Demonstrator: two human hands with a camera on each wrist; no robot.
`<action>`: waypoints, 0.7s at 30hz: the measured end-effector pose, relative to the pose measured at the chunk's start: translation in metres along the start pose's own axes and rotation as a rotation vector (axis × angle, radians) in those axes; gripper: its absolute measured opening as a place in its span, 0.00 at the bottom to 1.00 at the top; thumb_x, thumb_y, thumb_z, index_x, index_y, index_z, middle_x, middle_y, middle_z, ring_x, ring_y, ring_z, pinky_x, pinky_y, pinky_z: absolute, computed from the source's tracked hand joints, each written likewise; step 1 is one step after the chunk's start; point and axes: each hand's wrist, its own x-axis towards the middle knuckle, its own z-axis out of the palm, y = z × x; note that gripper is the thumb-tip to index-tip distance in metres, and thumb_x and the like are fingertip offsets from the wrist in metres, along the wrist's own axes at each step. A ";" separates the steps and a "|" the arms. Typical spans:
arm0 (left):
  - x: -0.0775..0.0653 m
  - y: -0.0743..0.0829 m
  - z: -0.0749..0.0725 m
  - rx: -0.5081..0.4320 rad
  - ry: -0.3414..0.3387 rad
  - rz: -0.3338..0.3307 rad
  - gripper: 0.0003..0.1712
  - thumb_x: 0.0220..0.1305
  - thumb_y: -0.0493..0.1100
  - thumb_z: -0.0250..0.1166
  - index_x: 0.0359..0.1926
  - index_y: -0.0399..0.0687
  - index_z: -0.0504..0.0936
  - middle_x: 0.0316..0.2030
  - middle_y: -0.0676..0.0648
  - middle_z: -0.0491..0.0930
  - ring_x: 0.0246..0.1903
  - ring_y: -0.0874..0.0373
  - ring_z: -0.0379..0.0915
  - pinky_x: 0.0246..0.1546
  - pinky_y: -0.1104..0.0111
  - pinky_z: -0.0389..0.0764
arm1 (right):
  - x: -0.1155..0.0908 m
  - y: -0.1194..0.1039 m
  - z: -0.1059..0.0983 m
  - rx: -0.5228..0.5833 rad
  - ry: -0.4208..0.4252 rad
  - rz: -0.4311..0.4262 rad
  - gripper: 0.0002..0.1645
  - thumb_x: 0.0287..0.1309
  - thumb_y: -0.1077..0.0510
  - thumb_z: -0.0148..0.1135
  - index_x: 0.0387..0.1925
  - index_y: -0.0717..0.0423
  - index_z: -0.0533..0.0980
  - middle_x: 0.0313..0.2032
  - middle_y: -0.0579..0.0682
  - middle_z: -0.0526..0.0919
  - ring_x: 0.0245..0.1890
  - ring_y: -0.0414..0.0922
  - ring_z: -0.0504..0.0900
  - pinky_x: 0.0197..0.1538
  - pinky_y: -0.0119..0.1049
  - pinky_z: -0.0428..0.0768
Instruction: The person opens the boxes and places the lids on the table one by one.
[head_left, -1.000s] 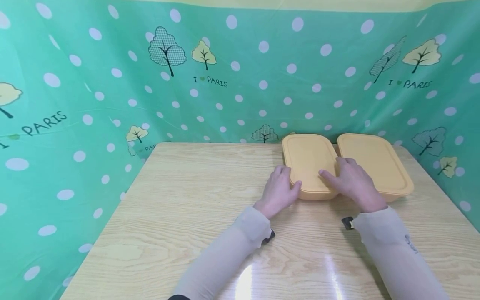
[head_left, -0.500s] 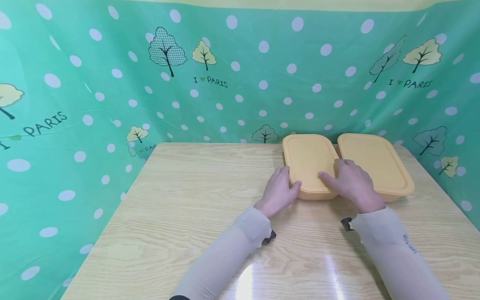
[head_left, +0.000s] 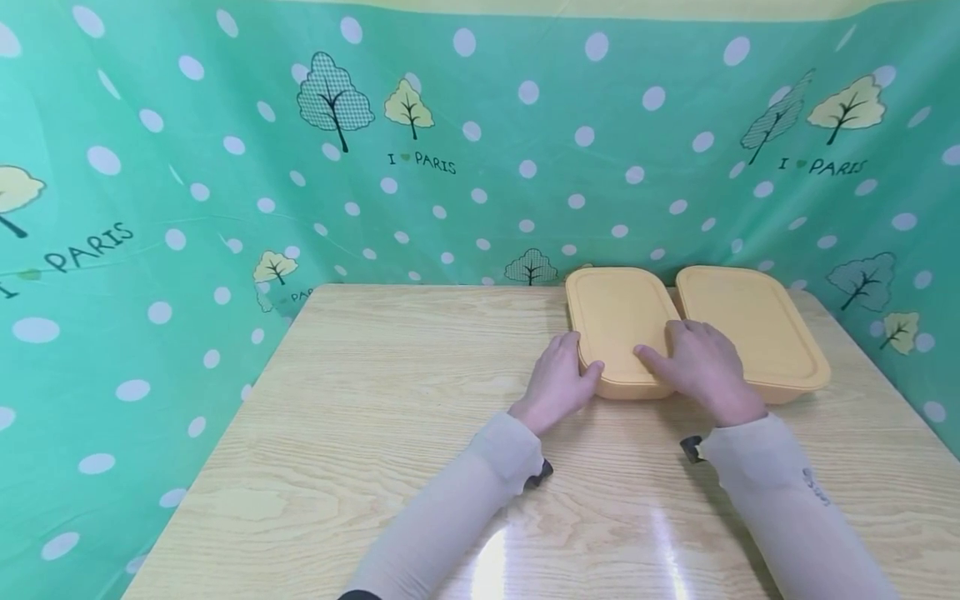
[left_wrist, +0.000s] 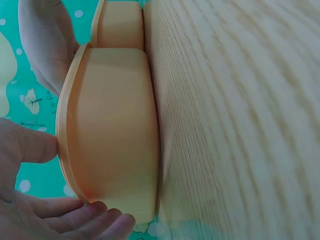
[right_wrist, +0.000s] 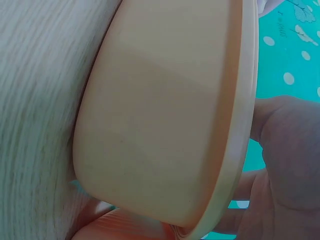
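Observation:
Two orange-yellow lidded food containers stand side by side at the back right of the table. My left hand (head_left: pixel 553 385) holds the front left corner of the smaller container (head_left: pixel 618 312); its thumb (left_wrist: pixel 40 147) touches the lid rim, and the other fingers lie along the side wall. Opposite it, my right hand (head_left: pixel 703 367) grips the right edge of the same container, thumb laid on the lid and the other fingers over the side toward the larger container (head_left: pixel 753 325). The lid covers the smaller container; its contents are hidden.
The wood-grain table (head_left: pixel 360 400) extends left and forward of the containers. A green dotted curtain (head_left: pixel 480 125) with tree prints hangs behind and along both sides. A narrow gap separates the two containers.
My right hand has shifted slightly left along the smaller container's edge, its thumb a little further over the lid. The left hand and both containers look unmoved.

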 end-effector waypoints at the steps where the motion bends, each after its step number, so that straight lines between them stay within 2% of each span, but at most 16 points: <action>1: 0.000 0.000 0.000 -0.004 0.000 -0.001 0.34 0.65 0.52 0.58 0.65 0.36 0.64 0.56 0.41 0.71 0.56 0.51 0.70 0.58 0.64 0.71 | 0.000 0.000 0.000 -0.002 0.004 -0.004 0.53 0.59 0.30 0.49 0.58 0.77 0.64 0.55 0.77 0.67 0.56 0.71 0.63 0.57 0.65 0.63; 21: 0.001 0.000 -0.002 -0.007 0.000 -0.022 0.35 0.64 0.53 0.59 0.65 0.37 0.64 0.57 0.42 0.71 0.56 0.51 0.70 0.59 0.65 0.70 | 0.001 -0.001 0.003 -0.014 0.025 -0.030 0.51 0.60 0.31 0.50 0.57 0.77 0.66 0.54 0.76 0.69 0.55 0.70 0.64 0.57 0.65 0.62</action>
